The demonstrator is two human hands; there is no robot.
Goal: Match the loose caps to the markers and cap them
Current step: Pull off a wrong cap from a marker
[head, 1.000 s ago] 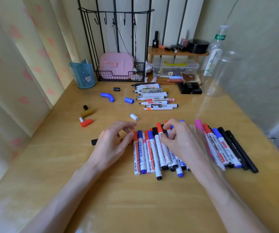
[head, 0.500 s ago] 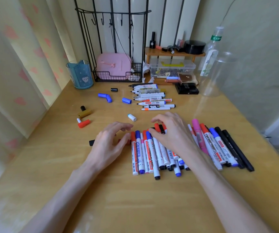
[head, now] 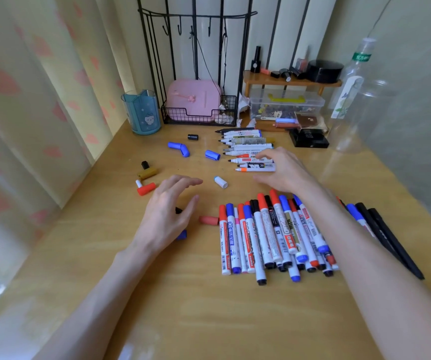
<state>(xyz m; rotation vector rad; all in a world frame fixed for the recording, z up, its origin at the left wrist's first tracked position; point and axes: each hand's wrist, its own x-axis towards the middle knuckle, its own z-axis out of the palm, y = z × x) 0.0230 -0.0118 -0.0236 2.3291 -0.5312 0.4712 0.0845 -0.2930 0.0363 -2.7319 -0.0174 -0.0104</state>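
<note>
Head view looks down on a wooden desk [head: 209,315] with a pile of capped markers [head: 274,235] at the near right and a row of uncapped markers [head: 248,149] farther back, tips pointing left. Loose caps lie scattered to the left of that row: a blue cap [head: 212,155], a white cap [head: 220,182], a red cap [head: 146,189], an olive cap [head: 147,173] and a black cap [head: 192,137]. The left hand [head: 166,216] hovers low over the desk, its fingers [head: 183,181] spread and loosely bent, holding nothing; two small caps peek out beneath it. The right hand [head: 284,170] is stretched over the near end of the uncapped row with fingers [head: 267,154] straight and empty; whether they touch the barrels cannot be told. These markers look light, stiff and smooth, likely to roll, so a pinch at mid-barrel, clear of the inky tip, seems best. Caps are small and round, best pinched by their sides with the open end facing the tip, then pushed on until they seat. Colour is the likely guide for matching.
</note>
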